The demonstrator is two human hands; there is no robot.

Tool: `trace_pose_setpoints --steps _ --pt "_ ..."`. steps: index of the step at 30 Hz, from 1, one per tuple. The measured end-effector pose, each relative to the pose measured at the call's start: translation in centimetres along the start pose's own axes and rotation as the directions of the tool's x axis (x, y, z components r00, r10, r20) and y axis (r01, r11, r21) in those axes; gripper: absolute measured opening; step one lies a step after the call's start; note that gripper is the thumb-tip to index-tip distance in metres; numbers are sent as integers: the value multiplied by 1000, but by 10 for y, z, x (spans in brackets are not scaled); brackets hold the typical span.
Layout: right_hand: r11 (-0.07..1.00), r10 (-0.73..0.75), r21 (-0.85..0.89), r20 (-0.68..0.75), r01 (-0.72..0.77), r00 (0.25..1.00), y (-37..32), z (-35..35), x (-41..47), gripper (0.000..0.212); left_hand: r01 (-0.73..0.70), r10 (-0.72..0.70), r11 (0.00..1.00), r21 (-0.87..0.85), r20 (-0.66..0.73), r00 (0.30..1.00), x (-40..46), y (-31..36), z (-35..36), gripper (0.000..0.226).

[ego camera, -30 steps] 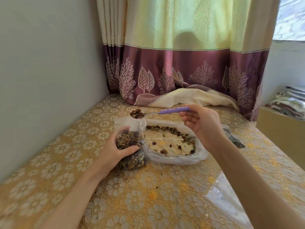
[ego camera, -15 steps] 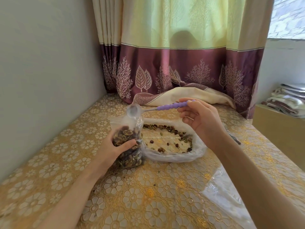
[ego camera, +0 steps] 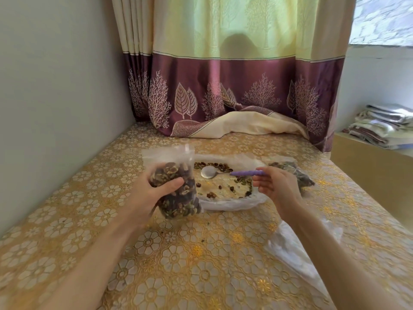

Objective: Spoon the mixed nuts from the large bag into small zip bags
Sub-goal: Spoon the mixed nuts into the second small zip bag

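My left hand (ego camera: 149,198) grips a small clear zip bag (ego camera: 178,198) packed with mixed nuts and holds it upright, its open top standing above my fingers. To its right the large clear bag (ego camera: 228,205) lies flat and open on the flowered cloth, with a thin scatter of nuts inside. A spoon (ego camera: 209,172) with a purple handle lies in that bag, its metal bowl empty. My right hand (ego camera: 277,189) is at the end of the handle with loose fingers, the index finger just touching it.
Another filled bag of nuts (ego camera: 297,175) lies behind my right hand. Empty clear plastic bags (ego camera: 297,249) lie under my right forearm. A wall (ego camera: 55,108) borders the left, a curtain (ego camera: 234,90) hangs at the back, and a box with folded cloths (ego camera: 380,128) stands at the right.
The spoon was tipped empty over the small bag, then came down into the large bag, where it now lies. My right hand's grip on it has loosened. My left hand lifted the small bag slightly.
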State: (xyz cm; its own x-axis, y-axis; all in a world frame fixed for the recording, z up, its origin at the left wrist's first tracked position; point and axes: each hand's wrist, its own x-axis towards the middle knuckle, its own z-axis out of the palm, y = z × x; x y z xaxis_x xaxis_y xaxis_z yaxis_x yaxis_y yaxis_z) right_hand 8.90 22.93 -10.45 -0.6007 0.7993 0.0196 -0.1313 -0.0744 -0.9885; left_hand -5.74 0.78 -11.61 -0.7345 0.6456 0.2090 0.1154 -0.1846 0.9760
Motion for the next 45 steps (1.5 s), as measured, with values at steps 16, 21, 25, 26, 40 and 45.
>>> trace_pose_setpoints --steps 16,21,25,26,40,45 --pt "567 -445 -764 31 308 895 23 -9 -12 30 98 -102 995 34 157 982 1 -4 9 59" --pt "761 -372 -384 402 523 836 13 15 -44 45 54 -52 998 -10 176 983 -8 2 28 80" --pt "907 -111 -230 679 354 726 27 28 -57 33 -43 34 998 52 165 986 -15 4 41 68" --pt "921 -139 -181 674 344 725 28 27 -56 28 -74 60 994 84 154 986 -15 4 43 65" --pt "927 -123 -222 582 302 804 39 20 -48 30 71 -217 941 332 430 876 -10 3 29 70" --pt "995 -86 79 458 56 885 28 9 -38 40 -2 -151 914 405 344 927 -12 -1 30 36"
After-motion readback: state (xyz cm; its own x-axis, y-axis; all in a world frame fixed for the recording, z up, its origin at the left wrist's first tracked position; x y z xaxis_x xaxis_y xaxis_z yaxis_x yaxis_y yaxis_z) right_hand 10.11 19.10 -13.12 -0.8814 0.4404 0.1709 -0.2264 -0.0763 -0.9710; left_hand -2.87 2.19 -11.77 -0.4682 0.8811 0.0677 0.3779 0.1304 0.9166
